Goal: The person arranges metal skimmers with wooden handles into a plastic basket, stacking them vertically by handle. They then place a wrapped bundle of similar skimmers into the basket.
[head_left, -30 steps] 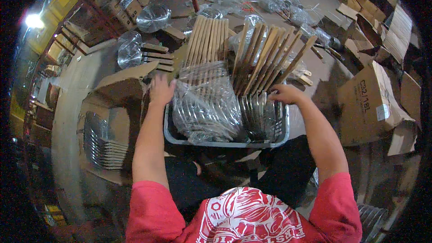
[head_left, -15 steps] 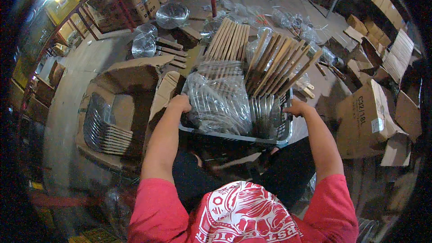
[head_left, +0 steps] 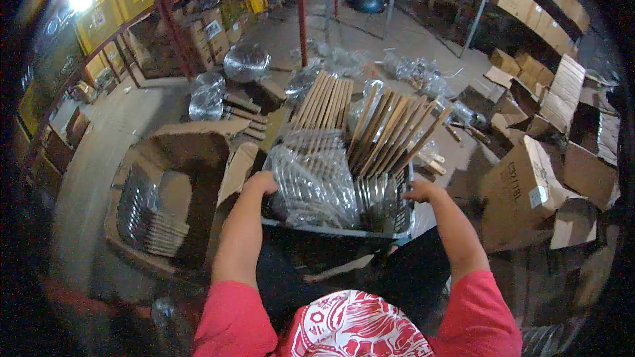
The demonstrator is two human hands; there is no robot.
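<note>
A grey plastic crate [head_left: 331, 230] sits in front of me. It holds long wooden slats [head_left: 383, 135] leaning out at the far side, a clear plastic-wrapped bundle [head_left: 311, 182] and a row of shiny metal pieces [head_left: 377, 192]. My left hand [head_left: 261, 182] grips the crate's left rim next to the bundle. My right hand [head_left: 420, 192] grips the right rim. The underside of the crate is hidden, so I cannot tell whether it rests on anything.
An open cardboard box [head_left: 192, 142] at my left holds a stack of flat metal-edged pieces [head_left: 142, 221]. Several cardboard boxes [head_left: 522, 192] crowd the right. Plastic-wrapped round items [head_left: 246, 63] lie on the concrete floor beyond. Red shelving racks [head_left: 172, 33] line the back left.
My left hand has left the top of the plastic bundle and closed on the crate's left rim. The right hand has stayed on the right rim. The crate sits nearer to me.
</note>
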